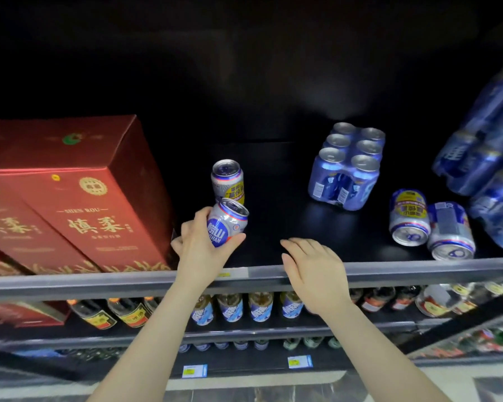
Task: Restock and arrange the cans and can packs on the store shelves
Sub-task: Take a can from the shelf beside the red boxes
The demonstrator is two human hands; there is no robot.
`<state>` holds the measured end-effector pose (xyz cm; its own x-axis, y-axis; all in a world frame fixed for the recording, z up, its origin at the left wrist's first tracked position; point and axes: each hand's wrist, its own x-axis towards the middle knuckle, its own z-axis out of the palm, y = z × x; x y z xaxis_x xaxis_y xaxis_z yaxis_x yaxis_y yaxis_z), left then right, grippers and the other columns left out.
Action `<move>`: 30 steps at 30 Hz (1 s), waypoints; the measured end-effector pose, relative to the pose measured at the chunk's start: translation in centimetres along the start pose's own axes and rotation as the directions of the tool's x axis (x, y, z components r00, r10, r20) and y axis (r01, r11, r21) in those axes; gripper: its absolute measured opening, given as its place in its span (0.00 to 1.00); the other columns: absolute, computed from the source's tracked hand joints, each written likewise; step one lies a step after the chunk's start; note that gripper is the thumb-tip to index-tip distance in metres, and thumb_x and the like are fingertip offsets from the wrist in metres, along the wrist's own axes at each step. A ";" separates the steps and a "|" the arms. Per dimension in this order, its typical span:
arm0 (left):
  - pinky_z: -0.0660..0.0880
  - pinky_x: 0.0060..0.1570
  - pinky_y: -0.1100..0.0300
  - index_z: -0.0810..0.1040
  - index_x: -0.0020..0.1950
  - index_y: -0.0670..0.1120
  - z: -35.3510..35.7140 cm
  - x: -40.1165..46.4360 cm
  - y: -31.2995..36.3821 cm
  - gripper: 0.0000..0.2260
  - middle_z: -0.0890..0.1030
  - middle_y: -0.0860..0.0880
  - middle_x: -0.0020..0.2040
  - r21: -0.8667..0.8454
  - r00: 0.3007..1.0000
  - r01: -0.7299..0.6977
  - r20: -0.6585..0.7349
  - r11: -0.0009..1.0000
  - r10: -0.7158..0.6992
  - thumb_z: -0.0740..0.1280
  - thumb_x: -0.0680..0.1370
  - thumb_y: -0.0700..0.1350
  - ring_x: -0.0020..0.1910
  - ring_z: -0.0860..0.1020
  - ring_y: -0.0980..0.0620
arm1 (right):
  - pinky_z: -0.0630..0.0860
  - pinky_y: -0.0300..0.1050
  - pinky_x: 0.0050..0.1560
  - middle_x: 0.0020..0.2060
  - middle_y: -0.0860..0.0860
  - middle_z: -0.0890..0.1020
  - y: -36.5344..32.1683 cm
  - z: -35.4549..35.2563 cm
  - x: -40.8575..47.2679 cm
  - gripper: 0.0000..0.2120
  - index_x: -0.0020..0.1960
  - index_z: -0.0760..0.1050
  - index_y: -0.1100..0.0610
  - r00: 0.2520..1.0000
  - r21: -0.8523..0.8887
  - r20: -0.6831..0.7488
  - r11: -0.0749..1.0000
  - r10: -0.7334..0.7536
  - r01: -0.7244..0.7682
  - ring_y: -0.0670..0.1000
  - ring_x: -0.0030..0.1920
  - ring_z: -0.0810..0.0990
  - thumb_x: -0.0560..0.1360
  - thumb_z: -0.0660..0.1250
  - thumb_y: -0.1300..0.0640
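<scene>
Both bare forearms are reaching up and forward from the bottom of the view, the left one angling in from lower left, the right one from lower right. The left hand point(199, 245) is gripping a can point(226, 222), thumb wrapping across its front, fingers curling behind it; the can is tilting, top toward upper right. The right hand point(314, 268) is lying palm down, holding nothing, fingers straight and together, pointing left. The two hands are sitting near each other, not touching.
</scene>
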<state>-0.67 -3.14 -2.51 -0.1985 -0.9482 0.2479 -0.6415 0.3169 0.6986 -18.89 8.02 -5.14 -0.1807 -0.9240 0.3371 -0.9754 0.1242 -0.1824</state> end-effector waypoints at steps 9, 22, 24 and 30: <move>0.74 0.51 0.63 0.65 0.65 0.49 -2.0 -0.9 -1.4 0.31 0.77 0.55 0.55 -0.223 0.996 -0.053 0.064 0.973 0.069 0.76 0.67 0.52 0.54 0.77 0.55 | 0.72 0.39 0.55 0.65 0.39 0.71 -5.5 -3.3 5.9 0.29 0.72 0.61 0.43 0.941 0.726 0.338 0.642 -0.022 -0.246 0.42 0.59 0.73 0.74 0.66 0.44; 0.70 0.54 0.55 0.76 0.56 0.43 -4.0 -6.4 -7.1 0.11 0.77 0.47 0.49 0.398 0.839 -0.528 0.104 0.751 0.535 0.61 0.77 0.48 0.48 0.76 0.47 | 0.67 0.23 0.35 0.36 0.38 0.72 -9.7 -0.5 10.9 0.23 0.65 0.71 0.53 0.974 0.754 0.218 0.645 -0.067 -0.125 0.35 0.32 0.72 0.73 0.70 0.52; 0.70 0.53 0.55 0.76 0.57 0.43 -3.9 -6.0 -7.8 0.12 0.78 0.47 0.50 0.398 0.824 -0.549 0.112 0.735 0.555 0.63 0.77 0.47 0.48 0.76 0.47 | 0.67 0.23 0.36 0.36 0.39 0.72 -10.8 0.4 12.0 0.21 0.64 0.71 0.55 0.990 0.744 0.133 0.665 -0.047 -0.069 0.37 0.34 0.70 0.73 0.70 0.52; 0.68 0.52 0.55 0.75 0.57 0.42 -3.7 -5.5 -8.4 0.11 0.77 0.45 0.48 0.359 0.802 -0.583 0.108 0.729 0.588 0.64 0.76 0.44 0.46 0.75 0.45 | 0.64 0.33 0.50 0.54 0.56 0.78 -13.0 3.8 14.9 0.24 0.64 0.71 0.61 0.997 0.636 -0.080 0.770 0.000 0.051 0.52 0.53 0.76 0.73 0.69 0.49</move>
<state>8.55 -0.52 -7.20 -0.6165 -0.5761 0.5368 -0.6181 0.7763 0.1232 -8.45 -8.76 -1.22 -0.1904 -0.8919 0.4102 -0.6800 -0.1816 -0.7104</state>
